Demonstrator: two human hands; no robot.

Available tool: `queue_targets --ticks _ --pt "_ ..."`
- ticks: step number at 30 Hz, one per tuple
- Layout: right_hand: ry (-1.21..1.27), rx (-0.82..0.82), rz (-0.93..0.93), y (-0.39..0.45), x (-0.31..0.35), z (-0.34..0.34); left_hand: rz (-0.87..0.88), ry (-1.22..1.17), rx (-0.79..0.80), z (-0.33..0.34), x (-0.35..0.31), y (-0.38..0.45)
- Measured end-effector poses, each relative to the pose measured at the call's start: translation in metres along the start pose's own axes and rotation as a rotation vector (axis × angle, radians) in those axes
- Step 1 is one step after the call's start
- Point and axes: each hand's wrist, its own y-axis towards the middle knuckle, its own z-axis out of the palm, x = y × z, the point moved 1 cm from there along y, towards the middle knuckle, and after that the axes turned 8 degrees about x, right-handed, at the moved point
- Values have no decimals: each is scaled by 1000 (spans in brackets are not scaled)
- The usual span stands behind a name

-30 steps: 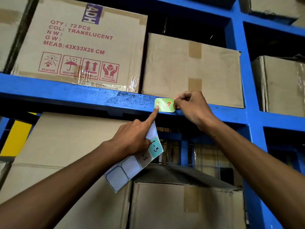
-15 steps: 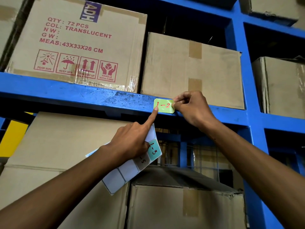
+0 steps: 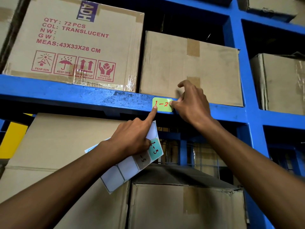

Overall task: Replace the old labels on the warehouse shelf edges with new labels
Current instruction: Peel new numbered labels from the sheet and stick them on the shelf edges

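A green label (image 3: 163,104) marked "1-2" in red sits on the front edge of the blue shelf beam (image 3: 66,95). My left hand (image 3: 132,138) presses its index fingertip on the label's lower left corner. The other fingers of that hand grip a label sheet (image 3: 128,169), which has a teal "1-3" label, a grey label and blank white backing cells. My right hand (image 3: 191,103) touches the label's right end with its thumb. Its index finger is lifted off, loosely curled above the beam.
A printed cardboard box (image 3: 74,42) and a plain taped box (image 3: 189,66) stand on the shelf just above the label. More boxes (image 3: 186,207) fill the level below. A blue upright post (image 3: 239,80) rises at the right, with another box (image 3: 279,83) beyond it.
My right hand has opened from its pinch on the label's right edge, and the index finger has lifted. The label now lies flatter on the beam. My left index stays on its left corner.
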Motion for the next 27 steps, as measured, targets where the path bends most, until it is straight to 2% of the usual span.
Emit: queue_targets --ticks 3,5,9,16,27 --pt "4 4 -10 -5 -5 -5 -16 -33 20 -9 2 8" --pt "-22 23 -97 -11 -6 -4 -33 -48 69 -15 5 17" --pt "-271 92 -308 -19 -7 10 -28 -93 137 -22 9 28" --pt "-341 120 -266 -30 -22 20 -23 -59 122 -17 13 27" --pt "-334 57 -178 -45 -20 23 -17 -59 131 -8 14 9"
